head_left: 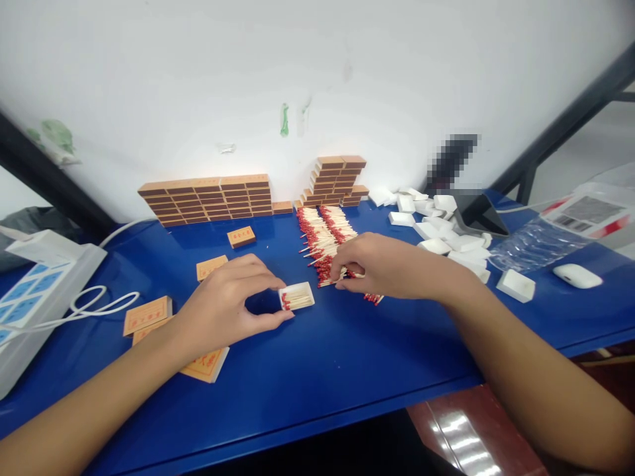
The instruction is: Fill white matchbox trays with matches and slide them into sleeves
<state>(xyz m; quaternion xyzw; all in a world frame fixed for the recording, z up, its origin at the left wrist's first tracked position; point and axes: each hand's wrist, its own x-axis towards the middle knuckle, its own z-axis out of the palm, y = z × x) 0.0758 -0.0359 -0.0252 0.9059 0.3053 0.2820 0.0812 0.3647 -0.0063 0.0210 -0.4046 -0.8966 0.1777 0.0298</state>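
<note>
My left hand (233,294) grips the left end of a small white matchbox tray (308,295) between thumb and fingers. Several matches with red heads (296,301) lie in that tray, heads toward my left hand. At the near right edge of a big pile of red-headed matches (322,238), my right hand (364,264) is closed in a pinch. Whether a match is between its fingertips is too small to make out. Orange matchbox sleeves (147,315) lie left of and partly behind my left hand and forearm.
Stacked matchboxes (208,199) line the wall, with a second stack (337,178) behind the pile. One matchbox (241,237) lies apart. White trays (441,225) heap at right beside a dark tablet-like object (480,213), plastic packaging (540,241) and a white earbud case (578,276). A power strip (49,297) stands left.
</note>
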